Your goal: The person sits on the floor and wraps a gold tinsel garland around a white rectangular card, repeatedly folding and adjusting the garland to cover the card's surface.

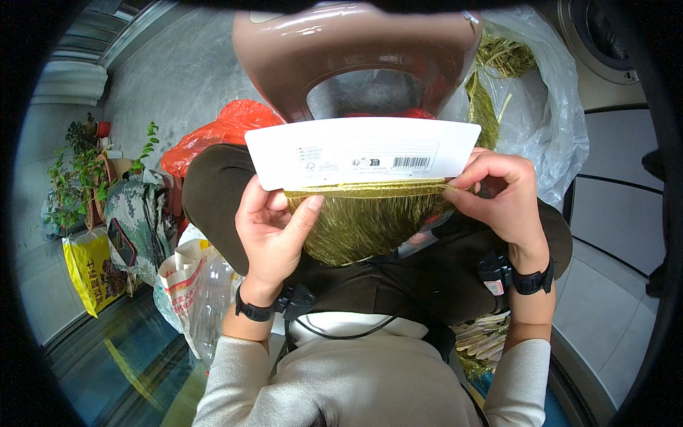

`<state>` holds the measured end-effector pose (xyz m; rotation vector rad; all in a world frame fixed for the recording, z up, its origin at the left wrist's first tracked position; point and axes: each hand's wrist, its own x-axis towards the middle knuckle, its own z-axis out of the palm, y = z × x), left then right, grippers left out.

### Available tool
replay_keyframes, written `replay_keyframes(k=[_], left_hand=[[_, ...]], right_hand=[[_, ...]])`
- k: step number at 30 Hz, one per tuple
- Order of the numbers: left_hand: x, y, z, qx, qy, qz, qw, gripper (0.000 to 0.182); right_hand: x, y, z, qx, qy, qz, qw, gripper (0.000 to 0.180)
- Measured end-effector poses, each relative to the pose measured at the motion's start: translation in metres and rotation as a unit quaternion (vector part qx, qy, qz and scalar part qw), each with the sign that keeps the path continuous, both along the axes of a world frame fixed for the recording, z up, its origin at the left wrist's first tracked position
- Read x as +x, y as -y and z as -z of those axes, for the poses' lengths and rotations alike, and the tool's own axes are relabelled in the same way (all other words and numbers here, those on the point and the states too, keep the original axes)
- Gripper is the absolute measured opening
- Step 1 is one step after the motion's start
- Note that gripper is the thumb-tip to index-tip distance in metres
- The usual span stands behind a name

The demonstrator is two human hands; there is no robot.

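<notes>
A bundle of golden-olive tinsel fringe (368, 224) hangs over my lap from a stitched top band (368, 189). Against that band stands a white printed card (363, 144) bearing small print and a barcode. My left hand (277, 224) pinches the band's left end, its thumb in front and the fingers behind. At the other end, my right hand (493, 184) grips the band between thumb and index finger, close to the card's right corner. Whether the card is fixed to the band I cannot tell.
A brown plastic stool (352, 42) stands ahead, with a red plastic bag (219, 133) beside it. A clear plastic bag (560, 107) at right has golden fringe (504, 56) by it. Potted plants (80, 176) and a yellow bag (88, 272) are left; fringe strips (483, 339) lie behind my right elbow.
</notes>
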<state>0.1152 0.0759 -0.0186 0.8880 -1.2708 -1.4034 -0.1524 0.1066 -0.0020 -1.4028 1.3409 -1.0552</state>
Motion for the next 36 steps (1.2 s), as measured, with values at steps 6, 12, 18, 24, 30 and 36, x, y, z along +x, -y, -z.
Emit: replay_keyframes(k=[6,12,18,24,30,36], left_hand=[[-0.0028,-0.0004,0.0001,-0.006,-0.022,-0.024,0.999,0.036],[-0.0016,-0.0011,0.0006,-0.032,-0.013,-0.036,0.999,0.035],[-0.0008,-0.0023,0.0019,-0.038,-0.011,-0.034,0.999,0.037],[-0.0027,-0.0016,0.0041,-0.034,-0.015,-0.025,0.999,0.039],[-0.0022,-0.0008,0.0047,-0.041,-0.027,-0.001,0.999,0.039],[-0.002,0.0,0.0051,-0.042,-0.017,-0.007,0.999,0.04]], right_hand=[[0.0014,0.0007,0.0021,0.01,0.038,0.0,0.999,0.01],[0.0027,0.0012,0.0009,0.0,0.025,0.008,1.0,0.01],[0.0036,0.0008,-0.0008,0.003,0.021,0.036,0.999,0.009],[0.0041,-0.0012,-0.0012,0.015,0.053,0.062,0.997,0.009],[0.0051,-0.0021,0.0024,0.02,0.077,0.09,0.993,0.01],[0.0044,-0.0023,0.0018,0.024,0.09,0.091,0.991,0.011]])
